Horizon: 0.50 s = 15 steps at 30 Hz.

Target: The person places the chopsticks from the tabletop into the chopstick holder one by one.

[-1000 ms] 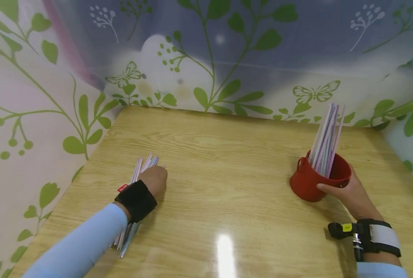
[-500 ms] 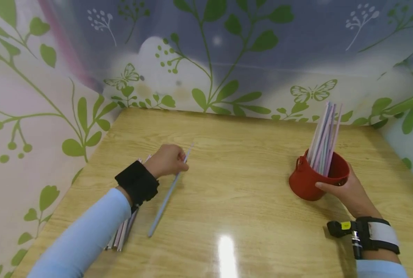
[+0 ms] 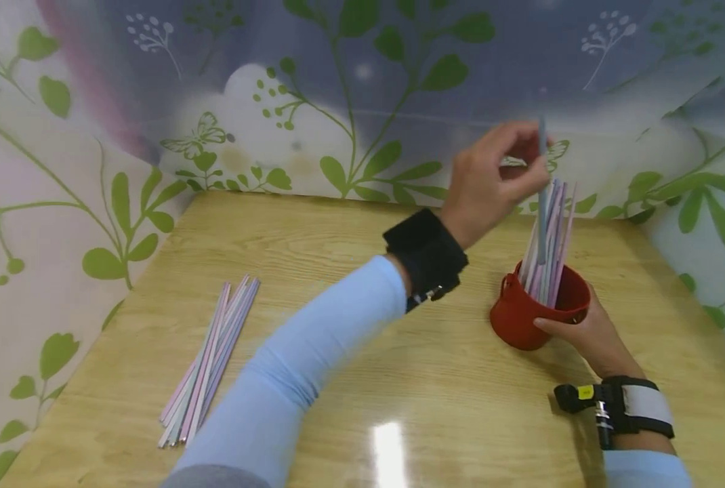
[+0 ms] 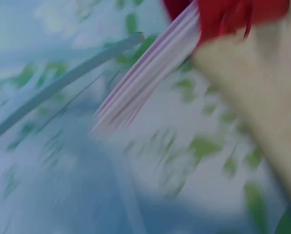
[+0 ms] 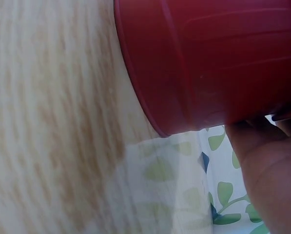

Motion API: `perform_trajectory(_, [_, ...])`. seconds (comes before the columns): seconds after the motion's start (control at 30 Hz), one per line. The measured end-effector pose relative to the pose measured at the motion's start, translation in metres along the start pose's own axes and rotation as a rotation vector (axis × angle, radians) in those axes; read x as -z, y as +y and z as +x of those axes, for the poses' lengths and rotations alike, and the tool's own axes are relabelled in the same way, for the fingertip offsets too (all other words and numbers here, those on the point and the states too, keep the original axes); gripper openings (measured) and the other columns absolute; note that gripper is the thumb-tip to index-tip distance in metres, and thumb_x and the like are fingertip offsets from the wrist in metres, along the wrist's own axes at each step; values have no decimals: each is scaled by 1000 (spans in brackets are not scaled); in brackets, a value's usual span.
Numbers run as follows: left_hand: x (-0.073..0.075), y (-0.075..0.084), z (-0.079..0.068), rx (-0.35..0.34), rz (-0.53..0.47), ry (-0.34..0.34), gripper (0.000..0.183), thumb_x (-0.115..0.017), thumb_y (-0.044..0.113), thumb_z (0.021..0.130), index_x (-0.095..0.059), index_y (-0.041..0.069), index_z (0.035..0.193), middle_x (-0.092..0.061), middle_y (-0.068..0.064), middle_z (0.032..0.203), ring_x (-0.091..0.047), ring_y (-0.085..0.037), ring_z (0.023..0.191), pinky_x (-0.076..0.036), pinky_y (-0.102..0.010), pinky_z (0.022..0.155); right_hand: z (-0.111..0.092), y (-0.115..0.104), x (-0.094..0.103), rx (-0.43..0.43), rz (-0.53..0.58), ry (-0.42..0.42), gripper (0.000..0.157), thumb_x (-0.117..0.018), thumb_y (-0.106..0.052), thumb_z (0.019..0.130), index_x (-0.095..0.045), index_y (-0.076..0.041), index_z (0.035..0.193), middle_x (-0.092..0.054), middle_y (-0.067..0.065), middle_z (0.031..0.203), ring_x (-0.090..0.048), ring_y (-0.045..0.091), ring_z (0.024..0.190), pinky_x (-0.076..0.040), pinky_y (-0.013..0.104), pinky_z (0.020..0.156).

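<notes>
My left hand (image 3: 484,176) pinches a thin blue-grey straw (image 3: 542,234) between thumb and fingers, above the small red bucket (image 3: 515,322). The straw is nearly upright, and its lower end overlaps the pastel straws (image 3: 559,251) standing in the bucket. In the left wrist view the held straw (image 4: 67,78) slants beside that bunch (image 4: 150,68), its end apart from the bucket. My right hand (image 3: 594,339) grips the bucket's right side, thumb on the front near the rim. The right wrist view has the bucket's wall (image 5: 223,63) and part of the hand (image 5: 277,170).
A loose bundle of pink, white and lilac straws (image 3: 206,366) lies on the left of the wooden table (image 3: 338,237). A leaf-patterned backdrop (image 3: 314,135) stands behind the table and along both sides. Light glares off the front of the tabletop.
My left hand has taken a blue-grey straw from the bundle and carried it rightward and up, over the bucket. The right hand keeps its hold on the bucket.
</notes>
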<state>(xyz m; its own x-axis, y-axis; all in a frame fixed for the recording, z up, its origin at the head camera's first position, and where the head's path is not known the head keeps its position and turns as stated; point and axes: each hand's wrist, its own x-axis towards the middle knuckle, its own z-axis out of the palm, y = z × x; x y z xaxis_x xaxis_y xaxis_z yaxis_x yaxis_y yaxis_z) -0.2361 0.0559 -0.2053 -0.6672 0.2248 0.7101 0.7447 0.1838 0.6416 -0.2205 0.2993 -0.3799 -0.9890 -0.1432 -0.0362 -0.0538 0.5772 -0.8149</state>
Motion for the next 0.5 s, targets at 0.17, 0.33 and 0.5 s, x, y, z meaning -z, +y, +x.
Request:
perform_trajectory(0.17, [-61,-43,-18,17,158,-226,24,-50,11,80,-52,6,103,-55,-2,93,-52,-4,83,-37,-3,73,1,-5,-1,7,-1,-26,82,-60,-30,76,-1,-31,133,-22,11,134,-29,24,115,-35,36,90])
perform_trajectory(0.33, [-83,-65,-34,189,286,-304,21,-51,18,82,-56,11,101,-59,4,89,-52,0,78,-37,-5,68,0,-5,-1,37,-8,-29,81,-60,-26,77,-3,-29,134,-24,11,132,-32,20,112,-36,10,76])
perform_trajectory(0.5, [-59,-64,-36,258,404,-426,29,-51,26,83,-55,13,109,-59,2,99,-54,-4,86,-39,-10,72,-2,-1,2,36,-14,-10,82,-61,-26,76,-3,-31,133,-24,10,134,-31,21,114,-38,26,85])
